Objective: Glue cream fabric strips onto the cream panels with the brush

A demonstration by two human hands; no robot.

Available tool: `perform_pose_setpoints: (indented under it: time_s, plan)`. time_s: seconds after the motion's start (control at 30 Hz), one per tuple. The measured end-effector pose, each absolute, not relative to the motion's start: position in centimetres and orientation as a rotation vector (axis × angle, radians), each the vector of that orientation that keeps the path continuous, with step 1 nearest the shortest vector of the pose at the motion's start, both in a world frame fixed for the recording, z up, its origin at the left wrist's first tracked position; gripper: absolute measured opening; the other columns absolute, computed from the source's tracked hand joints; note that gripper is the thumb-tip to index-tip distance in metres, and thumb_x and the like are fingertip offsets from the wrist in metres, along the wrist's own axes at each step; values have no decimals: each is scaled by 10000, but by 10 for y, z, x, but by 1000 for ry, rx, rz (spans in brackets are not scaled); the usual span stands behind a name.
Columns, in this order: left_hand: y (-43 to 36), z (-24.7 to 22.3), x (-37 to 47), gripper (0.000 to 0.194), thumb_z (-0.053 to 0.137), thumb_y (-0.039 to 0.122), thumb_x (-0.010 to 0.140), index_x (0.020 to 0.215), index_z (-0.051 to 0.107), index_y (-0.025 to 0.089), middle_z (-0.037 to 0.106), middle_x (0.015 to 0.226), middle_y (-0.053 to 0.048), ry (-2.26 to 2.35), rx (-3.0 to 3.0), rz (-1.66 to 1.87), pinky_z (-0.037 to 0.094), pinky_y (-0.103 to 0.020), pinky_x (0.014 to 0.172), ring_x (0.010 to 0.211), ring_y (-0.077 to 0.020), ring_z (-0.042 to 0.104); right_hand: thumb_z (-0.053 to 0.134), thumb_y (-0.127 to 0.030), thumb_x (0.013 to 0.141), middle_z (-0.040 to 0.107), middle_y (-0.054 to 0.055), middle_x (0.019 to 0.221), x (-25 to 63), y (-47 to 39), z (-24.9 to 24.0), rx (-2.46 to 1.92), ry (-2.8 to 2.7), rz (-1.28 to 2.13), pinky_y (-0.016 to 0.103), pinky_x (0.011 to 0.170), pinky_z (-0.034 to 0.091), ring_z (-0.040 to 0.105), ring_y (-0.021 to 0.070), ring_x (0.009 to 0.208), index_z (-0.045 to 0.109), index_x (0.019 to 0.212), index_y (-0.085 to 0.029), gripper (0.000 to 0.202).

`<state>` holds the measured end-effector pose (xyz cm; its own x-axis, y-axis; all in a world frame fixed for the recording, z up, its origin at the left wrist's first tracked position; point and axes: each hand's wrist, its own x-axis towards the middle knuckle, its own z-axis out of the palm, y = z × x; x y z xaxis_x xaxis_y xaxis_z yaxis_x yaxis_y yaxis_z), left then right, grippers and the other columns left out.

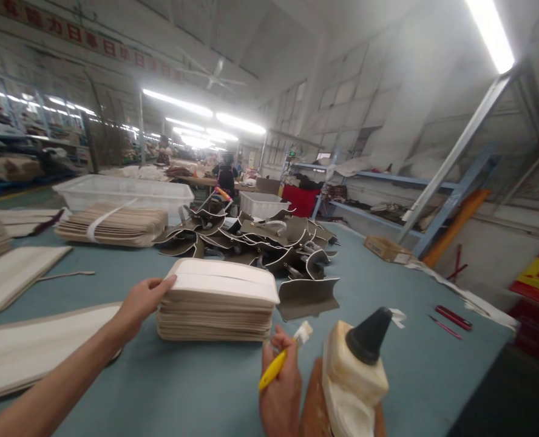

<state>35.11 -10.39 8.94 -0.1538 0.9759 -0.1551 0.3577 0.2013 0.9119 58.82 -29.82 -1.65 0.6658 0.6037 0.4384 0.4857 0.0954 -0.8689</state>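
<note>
My left hand (147,303) grips the left edge of the top white panel (226,280), its thumb on the upper face. That panel lies on a neat stack of beige panels (215,318). In my right hand (282,382) is a brush with a yellow handle (273,369), held between thumb and fingers. Its pale bristles point up and away, just right of the stack. Beside this hand is a cream plastic bottle (354,388) with a black cone-shaped cap, a brown piece partly hidden under it.
Dark grey-brown bag pieces (269,240) with white edges lie heaped behind the stack. At left are a banded bundle of panels (112,224) and loose white panels (33,346). A cardboard box (386,249) and a red tool (453,317) lie at right. Clear plastic bins (126,189) stand behind.
</note>
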Motion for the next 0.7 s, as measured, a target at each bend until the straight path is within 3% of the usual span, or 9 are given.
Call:
perform_pose_setpoints:
  time_s: [0.13,0.4,0.7]
  plan:
    - [-104,89,348,347,688,485,959,1046,692,149,714,1070,-63,1657,1259,946,578,-432,917,991,-209,683,463,-698,924,702,204,1263,621,-247,16,-1620,-817,184,395,961,514,683,331,1185,555,1163,-202,558]
    - [-101,85,339,388,648,521,979,1087,691,151,729,1059,-63,1495,1206,829,591,-412,880,926,-190,699,463,-849,827,736,163,1006,651,-204,34,-1731,-766,239,411,869,484,684,356,989,556,1089,-214,693]
    - [-92,85,344,360,656,455,986,1187,660,156,698,1170,-84,1488,1084,865,606,-418,879,1002,-208,690,493,-806,839,716,148,970,639,-182,33,-1756,-785,334,386,809,462,678,346,890,550,1157,-202,685]
